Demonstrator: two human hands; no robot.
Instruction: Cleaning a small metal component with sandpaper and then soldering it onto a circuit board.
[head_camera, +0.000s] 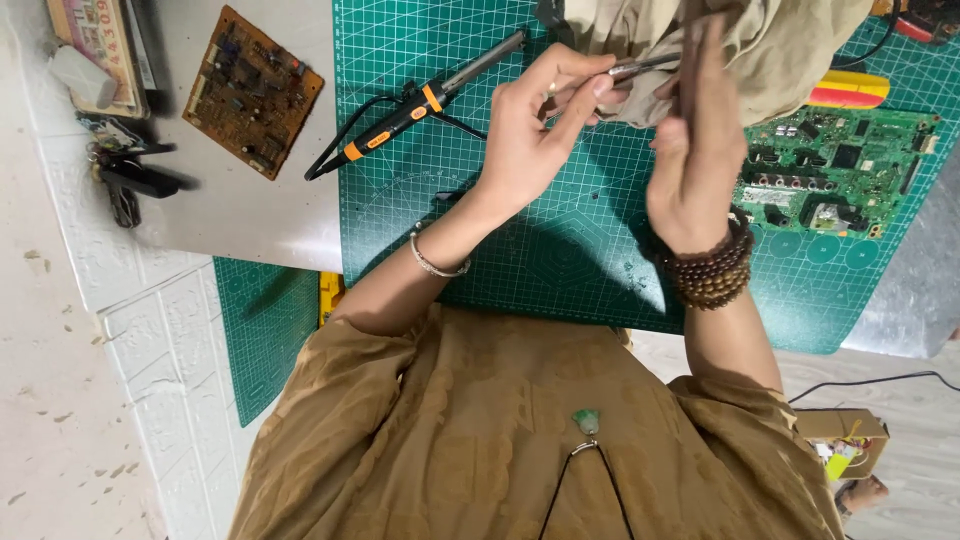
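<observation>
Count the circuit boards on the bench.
2: a brown circuit board on the bare bench, upper left; a green circuit board on the cutting mat, right. The cloth may hide more.

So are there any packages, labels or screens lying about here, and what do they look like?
Flat printed package or booklet: far left corner of the table, rectangular, pinkish and beige.
Small brown cardboard box: low on the right, beside the person, with yellow and green bits at its opening.
Screens: none in view.
</observation>
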